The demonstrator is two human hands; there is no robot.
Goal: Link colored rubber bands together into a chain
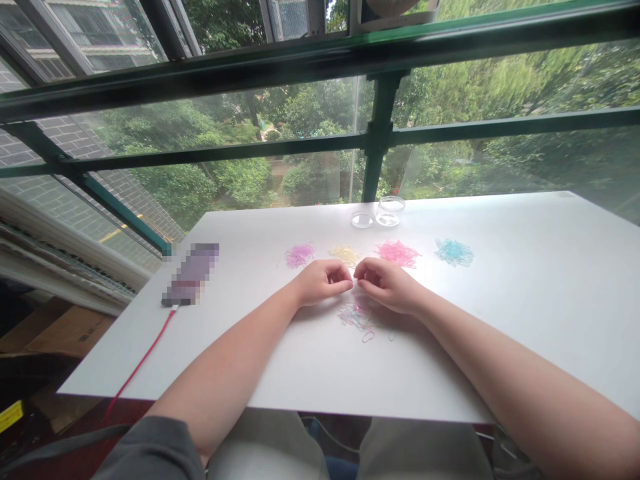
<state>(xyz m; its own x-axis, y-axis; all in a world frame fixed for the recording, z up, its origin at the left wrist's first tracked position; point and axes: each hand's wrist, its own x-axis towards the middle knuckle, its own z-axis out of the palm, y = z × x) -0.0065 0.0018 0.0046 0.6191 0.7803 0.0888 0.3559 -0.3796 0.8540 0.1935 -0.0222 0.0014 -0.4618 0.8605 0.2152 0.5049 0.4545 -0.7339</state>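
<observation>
My left hand (324, 281) and my right hand (384, 283) meet over the middle of the table, thumb and fingers curled into a pinch, the tips almost touching. What lies between the fingertips is too small to make out. Just below them is a loose mixed pile of small elastic bands (356, 316), with a few strays at its near edge. Beyond the hands, sorted piles form a row: purple bands (299, 255), yellow bands (345, 253), pink bands (399, 253) and blue bands (454, 253). My hands partly cover the near edge of the yellow pile.
A clear round container (391, 205) and a clear lid (362, 220) sit at the table's far edge by the window. A blurred-out phone (194, 273) lies at the left, with a red cable (143, 360) running over the near edge of the white table (525, 293).
</observation>
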